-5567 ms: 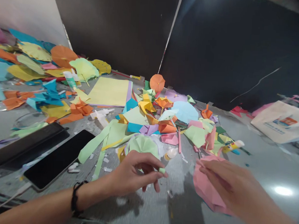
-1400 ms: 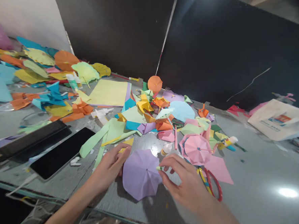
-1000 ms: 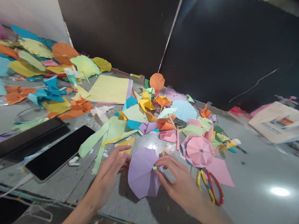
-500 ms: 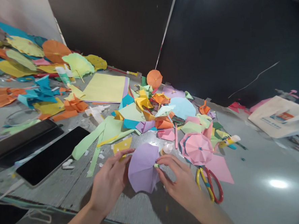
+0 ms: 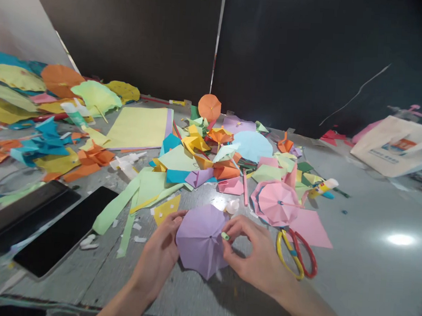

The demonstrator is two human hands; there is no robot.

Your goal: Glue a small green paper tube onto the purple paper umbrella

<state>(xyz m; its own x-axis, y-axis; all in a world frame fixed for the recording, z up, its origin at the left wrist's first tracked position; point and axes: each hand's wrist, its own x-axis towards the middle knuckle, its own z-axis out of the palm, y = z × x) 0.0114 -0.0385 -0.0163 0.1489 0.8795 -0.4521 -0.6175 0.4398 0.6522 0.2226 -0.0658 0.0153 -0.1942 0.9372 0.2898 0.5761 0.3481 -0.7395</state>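
A purple paper umbrella canopy (image 5: 200, 252), pleated in a ring with a small hole at its centre, is held just above the table's front part. My left hand (image 5: 160, 248) grips its left edge, with the thumb hidden behind the paper. Between the thumb and forefinger of my right hand (image 5: 250, 251) is a small light-green paper roll (image 5: 225, 236), close to the right of the hole. Beyond my right hand lies a pink paper umbrella (image 5: 276, 203). Scissors (image 5: 296, 254) with yellow and red handles rest to the right.
Coloured paper scraps and folded pieces (image 5: 200, 162) spread across the middle of the grey table. A black phone (image 5: 67, 232) lies at the left beside white earbuds (image 5: 89, 241). Glue sticks (image 5: 323, 188), a yellow paper stack (image 5: 141, 127) and a white bag (image 5: 394, 146) stand farther off.
The purple canopy has turned to face me more, so its centre hole shows. The green roll has come slightly away from the paper's surface. The whole view has shifted a little.
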